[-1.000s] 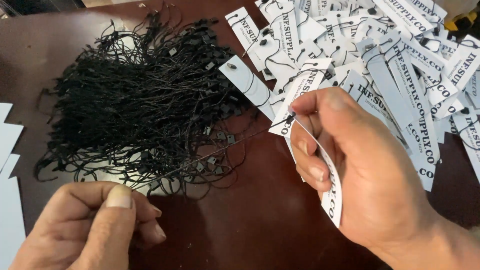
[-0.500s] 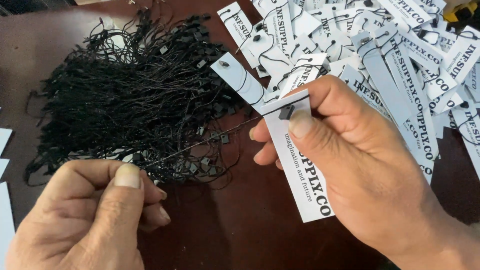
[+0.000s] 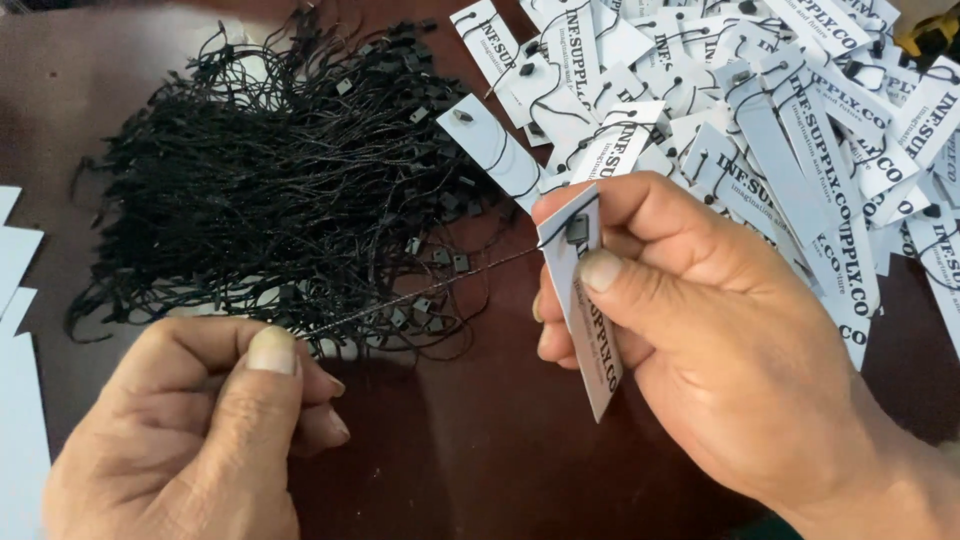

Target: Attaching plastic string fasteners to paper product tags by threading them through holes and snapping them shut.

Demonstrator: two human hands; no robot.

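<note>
Since a moment ago, your right hand [image 3: 720,350] has turned the white tag [image 3: 585,300] more upright, pinched tight between thumb and fingers. A thin black string [image 3: 430,290] runs from the tag's hole to your left hand [image 3: 200,430], which pinches its other end. Behind lie the black string pile [image 3: 270,180] and the heap of finished tags [image 3: 780,120] on the brown table [image 3: 470,450].

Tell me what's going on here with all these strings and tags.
A person is stringing paper tags. The right hand holds a white tag, and the left hand pinches a black string stretched taut to it. A heap of black strings lies behind on the brown table, strung tags piled to the right.
</note>
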